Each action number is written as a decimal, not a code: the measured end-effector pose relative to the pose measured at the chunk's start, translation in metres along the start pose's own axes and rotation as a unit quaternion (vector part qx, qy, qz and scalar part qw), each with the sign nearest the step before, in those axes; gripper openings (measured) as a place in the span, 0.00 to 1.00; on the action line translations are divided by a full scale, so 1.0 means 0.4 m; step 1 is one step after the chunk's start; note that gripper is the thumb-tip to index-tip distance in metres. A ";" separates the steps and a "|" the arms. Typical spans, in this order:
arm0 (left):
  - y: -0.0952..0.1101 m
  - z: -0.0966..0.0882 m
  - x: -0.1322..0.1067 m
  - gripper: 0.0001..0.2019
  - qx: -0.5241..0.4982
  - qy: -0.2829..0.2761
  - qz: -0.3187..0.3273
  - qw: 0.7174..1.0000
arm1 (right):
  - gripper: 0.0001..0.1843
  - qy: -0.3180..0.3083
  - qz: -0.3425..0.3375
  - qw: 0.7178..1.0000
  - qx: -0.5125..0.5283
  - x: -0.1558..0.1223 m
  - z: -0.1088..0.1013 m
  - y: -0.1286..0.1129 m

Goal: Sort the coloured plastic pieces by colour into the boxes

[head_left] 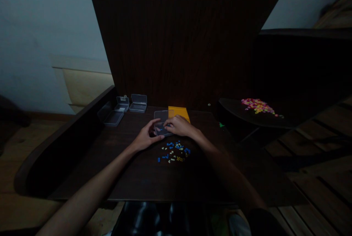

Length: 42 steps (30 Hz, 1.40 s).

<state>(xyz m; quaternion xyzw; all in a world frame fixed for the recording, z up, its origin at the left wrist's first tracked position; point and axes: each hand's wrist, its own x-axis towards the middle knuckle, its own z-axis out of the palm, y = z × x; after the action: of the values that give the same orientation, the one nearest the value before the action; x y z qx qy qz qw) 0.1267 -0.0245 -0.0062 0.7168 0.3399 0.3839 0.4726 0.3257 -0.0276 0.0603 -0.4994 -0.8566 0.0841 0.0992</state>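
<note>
A clear plastic box (162, 114) stands with its lid raised at the middle of the dark table. My left hand (145, 135) grips its left side, with the thumb along the near edge and the fingers curved round the far side. Over the box's right part is my right hand (178, 125), fingertips pinched together inside it; what they hold is too small to make out. A small blue piece (161, 129) shows in the box. Just in front of the box lie several small blue, cream and yellow building-block pieces (172, 152), loosely scattered on the tabletop.
Behind my right hand lies a yellow-orange flat piece (178, 111). Open clear boxes (138, 107) stand at the back left, beside the raised side panel (66, 140). A pile of pink, red and yellow bits (258, 106) sits on a curved side shelf (233, 113) at right.
</note>
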 end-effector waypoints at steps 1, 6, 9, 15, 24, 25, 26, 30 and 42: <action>-0.002 0.000 0.000 0.36 -0.001 0.002 -0.001 1.000 | 0.13 0.006 0.002 1.000 0.011 -0.011 -0.009 0.008; -0.009 0.001 0.001 0.37 -0.013 0.008 -0.003 1.000 | 0.11 -0.037 -0.005 0.997 0.064 -0.078 -0.034 0.050; -0.011 0.003 0.002 0.36 -0.014 0.008 -0.005 1.000 | 0.10 -0.084 0.001 0.995 0.062 -0.114 -0.020 0.070; -0.014 0.004 0.004 0.36 -0.007 0.007 -0.008 1.000 | 0.10 -0.106 0.015 0.994 0.035 -0.143 0.039 0.094; -0.010 0.005 0.001 0.37 -0.016 0.013 -0.008 1.000 | 0.09 -0.078 0.008 0.993 0.084 -0.138 0.034 0.085; -0.009 0.005 0.001 0.37 -0.014 0.012 -0.009 1.000 | 0.09 -0.069 0.006 0.992 0.109 -0.134 0.026 0.082; -0.008 0.005 0.001 0.37 -0.012 0.012 -0.008 1.000 | 0.09 -0.058 0.006 0.989 0.134 -0.130 0.018 0.077; -0.005 0.004 0.000 0.36 -0.008 0.006 -0.009 1.000 | 0.11 0.004 0.014 0.983 0.183 -0.101 -0.010 0.052; 0.003 0.003 -0.002 0.37 -0.013 -0.003 -0.006 1.000 | 0.10 -0.023 -0.051 0.998 0.033 0.004 0.015 0.016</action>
<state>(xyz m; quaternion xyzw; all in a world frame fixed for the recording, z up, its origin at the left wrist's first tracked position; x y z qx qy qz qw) 0.1274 -0.0259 -0.0054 0.7096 0.3380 0.3830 0.4854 0.3289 -0.0231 0.0532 -0.4496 -0.8795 0.1187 0.1006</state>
